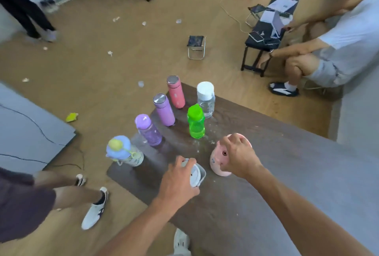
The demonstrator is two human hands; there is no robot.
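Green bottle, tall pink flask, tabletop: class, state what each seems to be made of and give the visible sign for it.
Green bottle: likely translucent plastic with a glossy finish, since light passes through its body.
Tall pink flask: probably coated metal, as the body is matte and opaque, topped by a shiny silver cap.
Tabletop: dark wood or wood-look laminate. Grain lines show, but which of the two is unclear.
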